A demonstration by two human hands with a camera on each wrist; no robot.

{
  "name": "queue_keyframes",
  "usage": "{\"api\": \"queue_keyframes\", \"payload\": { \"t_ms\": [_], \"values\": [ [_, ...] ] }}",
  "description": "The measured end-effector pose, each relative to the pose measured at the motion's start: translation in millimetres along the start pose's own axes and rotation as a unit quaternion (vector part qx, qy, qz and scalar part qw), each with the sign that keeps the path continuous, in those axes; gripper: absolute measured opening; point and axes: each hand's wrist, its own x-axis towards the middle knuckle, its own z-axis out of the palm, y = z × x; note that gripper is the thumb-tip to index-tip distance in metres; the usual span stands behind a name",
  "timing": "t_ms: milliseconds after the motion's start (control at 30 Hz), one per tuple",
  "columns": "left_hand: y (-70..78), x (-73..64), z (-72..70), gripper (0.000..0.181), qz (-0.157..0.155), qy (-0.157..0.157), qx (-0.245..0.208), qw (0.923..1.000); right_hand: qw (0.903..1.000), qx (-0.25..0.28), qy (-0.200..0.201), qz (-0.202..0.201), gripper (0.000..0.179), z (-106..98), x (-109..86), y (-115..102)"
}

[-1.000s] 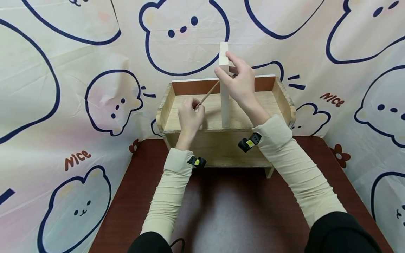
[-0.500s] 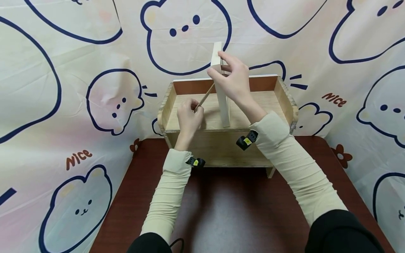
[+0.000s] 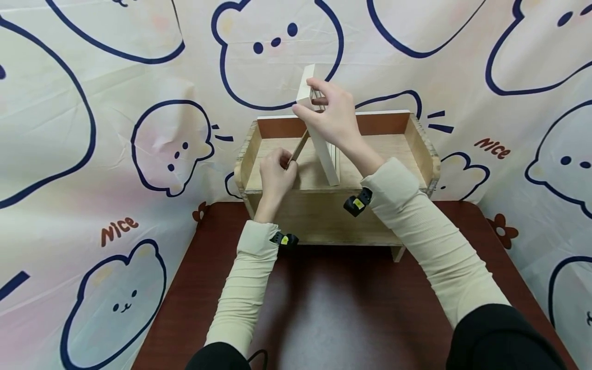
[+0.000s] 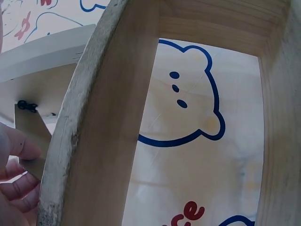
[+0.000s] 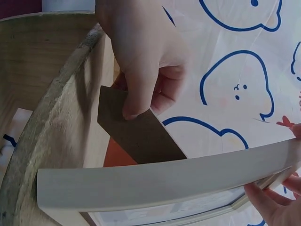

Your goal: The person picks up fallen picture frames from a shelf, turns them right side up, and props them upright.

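A white picture frame (image 3: pixel 324 154) stands on its edge on the small wooden shelf (image 3: pixel 398 149), its top leaning left in the head view. My right hand (image 3: pixel 335 110) grips it near the top, thumb on one side and fingers on the other. Behind the frame a brown stand leg (image 5: pixel 141 129) juts out at an angle. My left hand (image 3: pixel 277 172) pinches the free end of that leg, as the right wrist view also shows. A small black fitting (image 4: pixel 27 106) sits at the leg's upper end in the left wrist view.
The shelf has raised side panels (image 3: pixel 247 154) and a low reddish-brown back strip (image 3: pixel 282 127). It stands on a dark brown table (image 3: pixel 333 308). A printed cloth (image 3: pixel 176 144) hangs behind. A black cable (image 3: pixel 260 354) lies near the left sleeve.
The frame's top has tipped to the left with the right hand, showing more of its right-hand face. The left hand has stayed on the stand leg, and the head view has shifted slightly.
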Motion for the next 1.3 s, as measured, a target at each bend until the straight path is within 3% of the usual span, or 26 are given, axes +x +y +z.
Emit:
{"api": "queue_keyframes", "payload": {
  "t_ms": [467,900,1100,1300],
  "values": [
    [-6.3,-2.8,0.2,0.006,0.013,-0.004,-0.015,0.9998,0.9997,-0.018,-0.013,-0.010,0.054,6.3,2.2,-2.1],
    [-9.9,-4.7,-0.7,0.006,0.018,-0.002,-0.001,0.9998,0.9994,-0.019,-0.022,-0.016,0.052,11.2,3.7,-3.4],
    [-10.5,-5.9,-0.2,0.006,0.040,-0.005,0.037,0.9985,0.9991,0.012,-0.033,0.025,0.050,7.6,5.8,-6.0],
    [-5.0,-4.6,-1.6,0.008,0.036,-0.010,0.025,0.9990,0.9955,0.058,-0.034,0.067,0.036,3.7,13.8,-9.0]
  ]
}}
